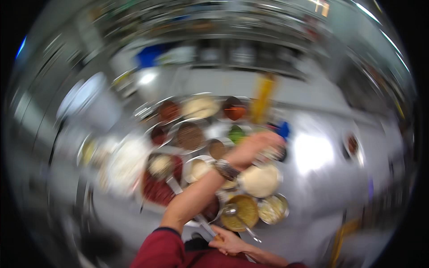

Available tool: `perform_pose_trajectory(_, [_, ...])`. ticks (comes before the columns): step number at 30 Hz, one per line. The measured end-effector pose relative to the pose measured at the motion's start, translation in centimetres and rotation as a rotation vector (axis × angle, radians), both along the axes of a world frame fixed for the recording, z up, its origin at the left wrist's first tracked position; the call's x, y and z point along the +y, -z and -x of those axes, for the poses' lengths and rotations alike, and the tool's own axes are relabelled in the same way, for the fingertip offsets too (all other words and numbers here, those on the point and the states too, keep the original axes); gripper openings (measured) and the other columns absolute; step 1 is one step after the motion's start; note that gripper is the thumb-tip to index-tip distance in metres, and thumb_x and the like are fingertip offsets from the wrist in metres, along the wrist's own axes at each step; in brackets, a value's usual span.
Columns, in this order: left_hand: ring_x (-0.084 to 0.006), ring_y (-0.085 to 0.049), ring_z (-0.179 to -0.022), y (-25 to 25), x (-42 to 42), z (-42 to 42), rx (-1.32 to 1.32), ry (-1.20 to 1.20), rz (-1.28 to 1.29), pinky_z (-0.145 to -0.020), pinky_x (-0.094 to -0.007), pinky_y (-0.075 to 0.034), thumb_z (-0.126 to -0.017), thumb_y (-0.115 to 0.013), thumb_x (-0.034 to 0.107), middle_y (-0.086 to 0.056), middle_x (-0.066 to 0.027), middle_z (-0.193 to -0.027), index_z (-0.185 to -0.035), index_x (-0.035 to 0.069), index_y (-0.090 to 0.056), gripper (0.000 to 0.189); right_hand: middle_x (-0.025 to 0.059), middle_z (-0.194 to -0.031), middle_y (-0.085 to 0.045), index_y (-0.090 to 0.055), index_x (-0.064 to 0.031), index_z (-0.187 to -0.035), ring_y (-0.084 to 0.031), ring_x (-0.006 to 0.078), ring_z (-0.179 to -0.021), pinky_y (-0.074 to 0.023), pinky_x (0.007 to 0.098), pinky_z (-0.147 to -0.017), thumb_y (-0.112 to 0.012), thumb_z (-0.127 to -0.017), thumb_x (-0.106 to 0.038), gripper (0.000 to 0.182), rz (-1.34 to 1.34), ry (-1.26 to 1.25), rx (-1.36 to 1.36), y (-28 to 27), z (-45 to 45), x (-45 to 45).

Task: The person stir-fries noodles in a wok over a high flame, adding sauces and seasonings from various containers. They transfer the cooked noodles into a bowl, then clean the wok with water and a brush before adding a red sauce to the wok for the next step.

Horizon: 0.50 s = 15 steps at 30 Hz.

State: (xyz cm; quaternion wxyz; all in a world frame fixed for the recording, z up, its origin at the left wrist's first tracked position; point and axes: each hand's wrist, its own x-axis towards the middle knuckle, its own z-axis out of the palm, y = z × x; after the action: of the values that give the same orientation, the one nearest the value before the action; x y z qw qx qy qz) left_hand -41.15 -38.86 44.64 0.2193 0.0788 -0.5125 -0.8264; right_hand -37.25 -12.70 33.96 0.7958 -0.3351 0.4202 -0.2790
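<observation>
The long handle of a metal ladle (pixel 174 185) is in my right hand (pixel 228 240). Its bowl, filled with a pale substance, is over a container of dark red food (pixel 157 191). My left arm, with a wristwatch (pixel 226 169), stretches across the bowls to the right. My left hand (pixel 264 144) is blurred beside a bowl of pale powder (pixel 259 181); something whitish shows at its fingers, but whether it is held is unclear. Close to my right hand are a pot of yellowish food (pixel 242 212) with a small ladle across it and a bowl of pale pieces (pixel 273 209).
Bowls of brown (pixel 189 135), cream (pixel 200 107) and reddish-orange (pixel 234 112) contents stand on the metal worktop (pixel 311 197). A yellow upright object (pixel 263 97) rises behind them. A large white bucket (pixel 95 100) is at left, a small dish (pixel 353 145) at right.
</observation>
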Motion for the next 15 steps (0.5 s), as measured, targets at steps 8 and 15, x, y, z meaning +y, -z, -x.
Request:
perform_pose_trajectory(8, [-0.0051,-0.055,-0.077,2.6,20.9,-41.6,0.102,-0.778,-0.013,-0.065,-0.0215,-0.047,-0.097,-0.053,0.024,-0.058,-0.0006,-0.087,-0.103,0.003,-0.058,0.022,0.0022,-0.061,-0.050,-0.030,-0.0065,-0.144,-0.048,0.0112,-0.042,-0.0426,0.0252,-0.037,-0.064,-0.088,-0.010,0.065,0.029,-0.434,0.010,-0.7,-18.6,0.1])
perform_pose_trajectory(15, [-0.0076,-0.056,-0.066,7.7,53.5,-72.3,0.059,-2.125,-0.281,-0.053,-0.0216,-0.047,-0.097,-0.052,0.021,-0.059,-0.0012,-0.081,-0.103,0.006,-0.058,0.017,0.0013,-0.059,-0.046,-0.042,-0.0098,-0.134,-0.043,0.0090,-0.038,-0.0369,0.0224,-0.033,-0.062,-0.092,-0.031,0.051,-0.194,-1.084,-0.083,-2.0,-46.0,3.3])
